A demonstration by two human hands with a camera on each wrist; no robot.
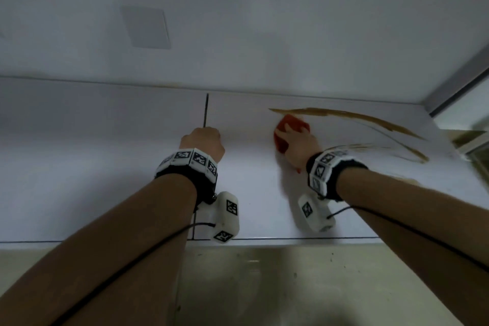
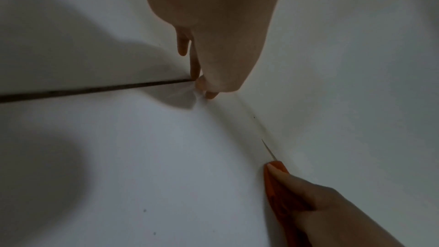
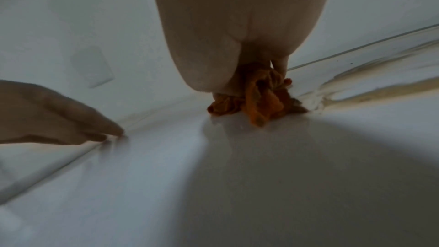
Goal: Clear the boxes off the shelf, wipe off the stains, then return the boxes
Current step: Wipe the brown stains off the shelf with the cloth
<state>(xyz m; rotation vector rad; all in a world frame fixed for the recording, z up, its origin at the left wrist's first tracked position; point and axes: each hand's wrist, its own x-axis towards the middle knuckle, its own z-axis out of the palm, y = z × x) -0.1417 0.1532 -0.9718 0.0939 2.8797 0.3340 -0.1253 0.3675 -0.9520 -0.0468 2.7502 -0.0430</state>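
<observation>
On the white glossy shelf [image 1: 105,167], brown streaked stains [image 1: 370,120] lie right of the crumpled orange cloth [image 1: 292,124]. The right hand [image 1: 297,145] grips this cloth; the left hand [image 1: 202,141], left of it, rests with fingertips on the shelf, holding nothing.

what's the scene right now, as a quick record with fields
surface: white shelf, no boxes in view
stains: brown streaks on the right part of the shelf
right hand: presses a bunched orange cloth at the left end of the streaks
left hand: fingertips on the shelf by a dark seam, holds nothing
stage: wiping, streaks not yet gone
</observation>
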